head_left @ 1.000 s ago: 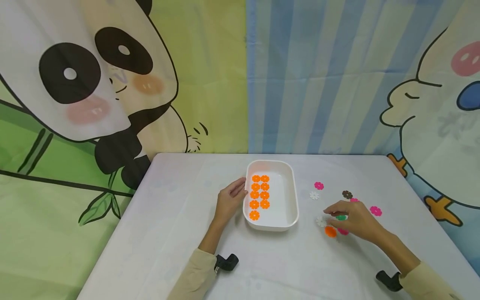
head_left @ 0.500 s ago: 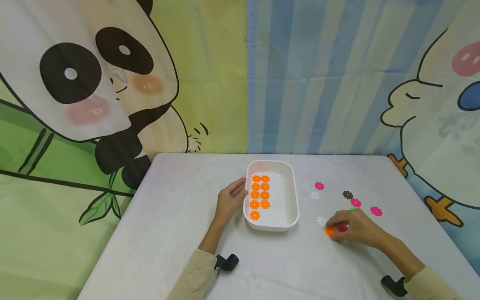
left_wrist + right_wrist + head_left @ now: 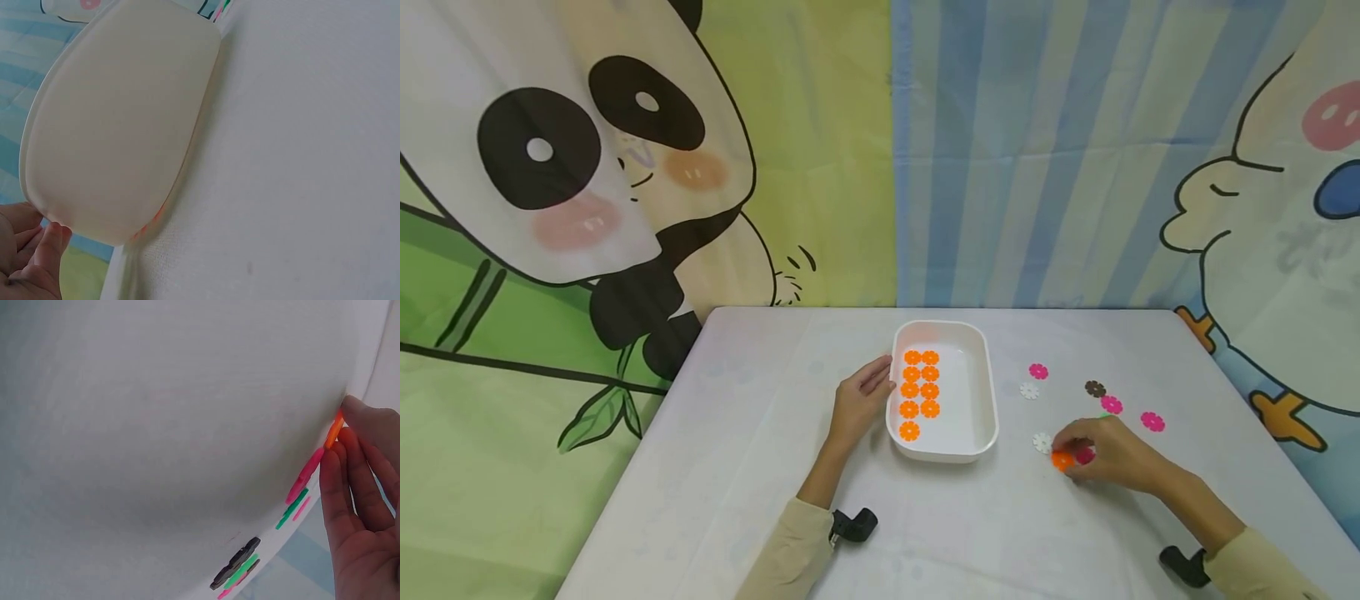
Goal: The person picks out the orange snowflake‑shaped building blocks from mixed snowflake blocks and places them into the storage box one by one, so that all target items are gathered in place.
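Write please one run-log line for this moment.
left hand: rests against white tray | right hand: pinches orange flower piece on table | tray: seven orange pieces

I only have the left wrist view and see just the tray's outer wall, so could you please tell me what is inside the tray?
Observer: The white tray holds seven orange flower discs in two columns.
Operator: Thank you; what is the right hand doing?
Observer: The right hand pinches an orange disc on the table.
Operator: Are other discs lying near it?
Observer: Yes, pink, white, green and brown ones lie loose nearby.
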A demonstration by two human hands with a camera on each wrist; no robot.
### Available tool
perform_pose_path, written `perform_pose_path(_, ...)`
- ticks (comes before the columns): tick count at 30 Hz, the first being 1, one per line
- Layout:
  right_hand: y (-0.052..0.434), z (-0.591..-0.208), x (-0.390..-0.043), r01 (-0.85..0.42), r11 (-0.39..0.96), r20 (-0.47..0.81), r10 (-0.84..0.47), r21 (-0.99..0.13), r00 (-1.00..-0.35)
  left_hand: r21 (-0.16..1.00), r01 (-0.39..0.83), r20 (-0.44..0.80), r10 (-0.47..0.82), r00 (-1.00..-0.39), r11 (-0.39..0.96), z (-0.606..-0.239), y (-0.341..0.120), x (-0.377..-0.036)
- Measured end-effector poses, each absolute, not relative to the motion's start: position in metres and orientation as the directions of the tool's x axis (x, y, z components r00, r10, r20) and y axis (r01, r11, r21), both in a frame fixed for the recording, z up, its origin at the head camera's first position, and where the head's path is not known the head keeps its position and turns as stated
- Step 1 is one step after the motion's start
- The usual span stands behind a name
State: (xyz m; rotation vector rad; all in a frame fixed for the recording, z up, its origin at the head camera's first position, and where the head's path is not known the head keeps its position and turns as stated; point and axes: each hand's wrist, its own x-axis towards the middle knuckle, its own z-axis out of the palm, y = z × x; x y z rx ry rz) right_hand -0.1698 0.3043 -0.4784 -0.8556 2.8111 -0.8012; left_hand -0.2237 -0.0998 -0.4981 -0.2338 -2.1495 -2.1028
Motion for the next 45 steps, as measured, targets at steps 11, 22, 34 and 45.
perform_pose_path(11,0.298,-0.476,-0.167,-0.495,0.715,0.064,-0.538,-0.493,-0.841,0.982,0.185,0.184,0.021,-0.983,0.031,-0.497,-0.100,-0.223)
perform_pose_path(22,0.291,-0.452,-0.174,-0.494,0.704,0.109,-0.517,-0.511,-0.849,0.978,0.205,0.204,0.027,-0.979,0.042,-0.498,-0.100,-0.222)
perform_pose_path(34,0.253,-0.433,-0.190,-0.593,0.615,0.250,-0.555,-0.520,-0.794,0.982,0.185,0.184,0.030,-0.983,0.041,-0.499,-0.102,-0.223)
perform_pose_path(45,0.205,-0.424,-0.203,-0.608,0.554,0.215,-0.613,-0.568,-0.760,0.979,0.199,0.199,0.027,-0.980,0.031,-0.500,-0.100,-0.224)
